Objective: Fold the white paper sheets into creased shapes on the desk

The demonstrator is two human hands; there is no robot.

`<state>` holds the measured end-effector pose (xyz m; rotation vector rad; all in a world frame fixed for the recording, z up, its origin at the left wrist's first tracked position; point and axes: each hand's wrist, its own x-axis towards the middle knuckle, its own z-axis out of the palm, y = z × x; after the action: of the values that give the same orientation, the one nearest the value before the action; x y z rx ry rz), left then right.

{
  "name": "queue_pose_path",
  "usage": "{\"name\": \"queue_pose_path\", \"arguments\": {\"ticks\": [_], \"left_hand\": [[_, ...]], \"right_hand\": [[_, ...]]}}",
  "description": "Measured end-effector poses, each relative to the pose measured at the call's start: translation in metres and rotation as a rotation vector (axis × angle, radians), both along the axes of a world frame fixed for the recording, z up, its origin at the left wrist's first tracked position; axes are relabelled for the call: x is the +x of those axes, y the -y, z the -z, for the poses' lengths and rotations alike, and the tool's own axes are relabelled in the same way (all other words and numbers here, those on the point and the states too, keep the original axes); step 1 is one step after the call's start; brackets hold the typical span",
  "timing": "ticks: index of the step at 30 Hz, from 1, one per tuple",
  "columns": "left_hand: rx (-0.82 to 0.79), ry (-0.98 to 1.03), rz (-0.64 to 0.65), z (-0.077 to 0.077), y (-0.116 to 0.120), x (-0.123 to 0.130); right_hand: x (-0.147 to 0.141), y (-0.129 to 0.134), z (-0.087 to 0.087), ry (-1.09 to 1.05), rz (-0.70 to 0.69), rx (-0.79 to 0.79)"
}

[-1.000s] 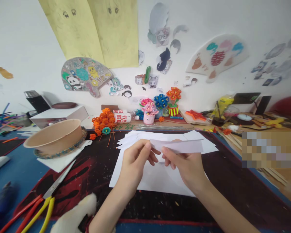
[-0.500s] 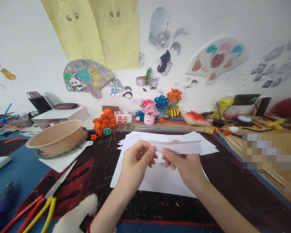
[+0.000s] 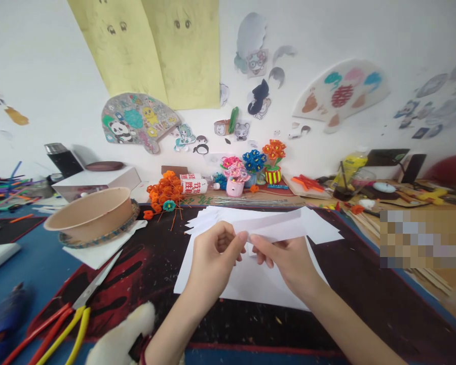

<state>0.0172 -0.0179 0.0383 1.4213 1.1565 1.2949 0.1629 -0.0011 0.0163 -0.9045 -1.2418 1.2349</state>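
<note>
Gripping a folded strip of white paper (image 3: 275, 226) along its near edge, the left hand (image 3: 222, 248) and the right hand (image 3: 275, 251) are positioned close together, each with the thumb pressed toward curled fingers. The strip is raised above the white paper sheets (image 3: 258, 286) and extends to the right beyond the right hand's fingers. The sheets lie overlapped, with uneven corners projecting at the far left and far right, on a dark mat (image 3: 349, 284) with a red border. The mat covers part of a blue tabletop (image 3: 41, 256).

To the left of the sheets, scissors (image 3: 84, 299) with red and yellow handles lie with the blades directed away from the person. Beyond them, a tan round bowl (image 3: 93, 215) is located above a white sheet. Near the far edge of the mat, a bundle of orange flowers (image 3: 165, 190) with thin stems lies beside a white bottle (image 3: 193, 184) with red characters.

Behind the sheets, three small flower pots stand in a row: pink (image 3: 234, 188), blue (image 3: 254, 177) and striped red and yellow (image 3: 273, 175). To the far right, a yellow bottle (image 3: 351, 167) stands near the wall (image 3: 338, 30).
</note>
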Motion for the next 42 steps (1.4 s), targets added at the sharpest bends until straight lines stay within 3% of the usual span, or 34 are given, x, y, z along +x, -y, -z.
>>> {"name": "queue_pose_path", "arguments": {"ticks": [9,26,35,42], "left_hand": [[-0.004,0.079,-0.026,-0.0008,0.002,0.0026],[-0.056,0.141,-0.016,0.0022,0.003,0.0066],[-0.027,0.112,-0.052,0.0029,0.0009,0.0035],[-0.067,0.163,-0.035,0.0045,0.002,0.0056]], "right_hand": [[-0.0032,-0.0017,0.0007,0.018,-0.207,-0.025],[0.0006,0.0012,-0.0004,0.023,-0.149,-0.042],[0.0027,-0.0005,0.001,0.069,-0.169,-0.08],[0.0043,-0.0015,0.003,-0.036,-0.228,-0.045]]}}
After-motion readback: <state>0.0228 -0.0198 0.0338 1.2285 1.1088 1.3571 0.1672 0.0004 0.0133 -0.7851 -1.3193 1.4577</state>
